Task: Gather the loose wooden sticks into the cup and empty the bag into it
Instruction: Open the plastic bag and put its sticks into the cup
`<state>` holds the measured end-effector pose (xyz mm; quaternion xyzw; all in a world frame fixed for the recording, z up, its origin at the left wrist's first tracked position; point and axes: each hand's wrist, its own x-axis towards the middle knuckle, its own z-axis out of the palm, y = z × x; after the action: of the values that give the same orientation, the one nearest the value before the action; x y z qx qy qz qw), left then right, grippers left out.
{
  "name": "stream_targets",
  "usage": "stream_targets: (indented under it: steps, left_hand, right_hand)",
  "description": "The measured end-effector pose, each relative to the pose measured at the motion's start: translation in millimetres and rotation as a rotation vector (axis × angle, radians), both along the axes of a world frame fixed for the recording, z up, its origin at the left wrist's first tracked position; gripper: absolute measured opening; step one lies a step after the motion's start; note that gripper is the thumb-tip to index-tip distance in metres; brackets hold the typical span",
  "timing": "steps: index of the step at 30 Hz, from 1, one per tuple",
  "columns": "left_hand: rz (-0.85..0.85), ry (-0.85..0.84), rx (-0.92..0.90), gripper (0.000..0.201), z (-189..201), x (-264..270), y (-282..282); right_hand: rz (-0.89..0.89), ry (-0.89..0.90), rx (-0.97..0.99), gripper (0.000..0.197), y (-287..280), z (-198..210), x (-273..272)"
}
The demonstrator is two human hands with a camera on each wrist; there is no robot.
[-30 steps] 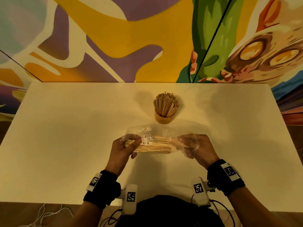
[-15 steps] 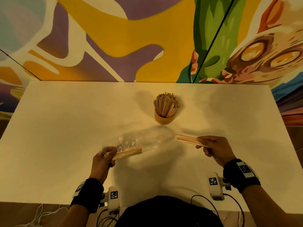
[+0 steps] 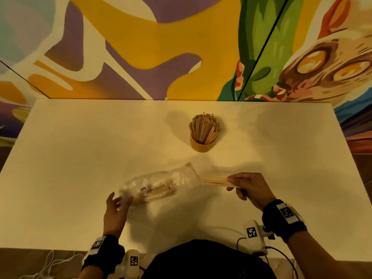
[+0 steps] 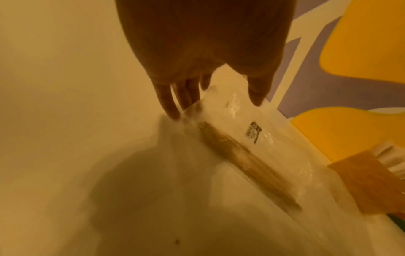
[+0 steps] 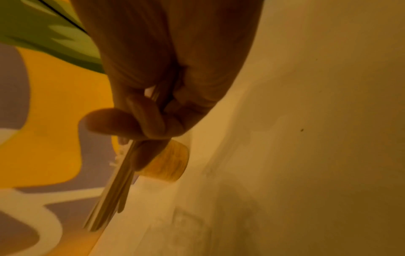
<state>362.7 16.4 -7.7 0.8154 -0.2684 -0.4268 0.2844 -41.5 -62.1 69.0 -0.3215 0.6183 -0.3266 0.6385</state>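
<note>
Clear crinkled bag [image 3: 161, 187] of pale sticks by slack left grip [image 3: 115, 213] — right grip [image 3: 249, 187] pinching loose sticks [image 3: 216, 181].

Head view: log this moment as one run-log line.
right hand: grips sticks | left hand: open at bag end | bag: sticks inside | cup: full, upright

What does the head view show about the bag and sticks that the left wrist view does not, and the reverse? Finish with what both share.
Only the head view shows the right hand gripping a small bundle of sticks beside the bag's open end, and the cup's sticks from above. Only the left wrist view shows the left hand's fingertips at the bag's closed end, the fingers straight. Both show the clear bag lying on the white table with sticks inside, its printed label, and the cup.
</note>
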Motion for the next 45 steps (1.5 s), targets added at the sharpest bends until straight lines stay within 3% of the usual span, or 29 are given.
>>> stream_targets:
  steps: [2, 4, 6, 7, 11, 14, 16, 24, 27, 32, 38, 45]
  left_hand:
    - [0.066, -0.11, -0.105, 0.064, 8, -1, 3]
    - [0.069, -0.148, -0.222, 0.045, 21, -10, 0]
    - [0.007, -0.074, -0.291, 0.017, 34, -26, -9]
    - [-0.026, 0.014, -0.295, 0.015, 40, -37, -17]
    - [-0.17, 0.535, -0.059, 0.044, 75, -90, -48]
    - [-0.396, 0.696, 0.063, 0.058, 90, -123, -59]
    - [-0.436, 0.698, 0.017, 0.059, 90, -135, -63]
    - [-0.144, 0.479, -0.22, 0.06, 82, -155, -72]
    - [-0.067, 0.535, -0.267, 0.057, 81, -157, -72]
    - [-0.271, 0.588, -0.358, 0.013, 90, -158, -77]
    - [-0.353, 0.565, -0.379, 0.015, 93, -153, -92]
    - [-0.434, 0.613, -0.342, 0.02, 93, -147, -107]
  right_hand:
    - [0.071, -0.005, 0.032, 0.012, 3, -2, 12]
    - [0.144, -0.015, 0.062, 0.011, 6, -4, 26]
    - [0.187, -0.025, 0.074, 0.012, 7, -4, 39]
    - [0.199, -0.033, 0.073, 0.012, 6, -3, 46]
    - [0.326, -0.092, 0.042, 0.015, 1, 8, 68]
    - [0.437, -0.079, -0.007, 0.013, -8, 18, 75]
    - [0.423, -0.045, -0.03, 0.014, -14, 22, 75]
    - [0.153, -0.006, -0.141, 0.016, -10, 16, 88]
    - [0.077, -0.04, -0.165, 0.015, -10, 12, 86]
    - [-0.085, -0.084, -0.137, 0.019, -14, 9, 84]
    - [-0.025, -0.213, -0.075, 0.006, -18, 12, 77]
    - [0.006, -0.218, -0.085, 0.011, -35, 16, 69]
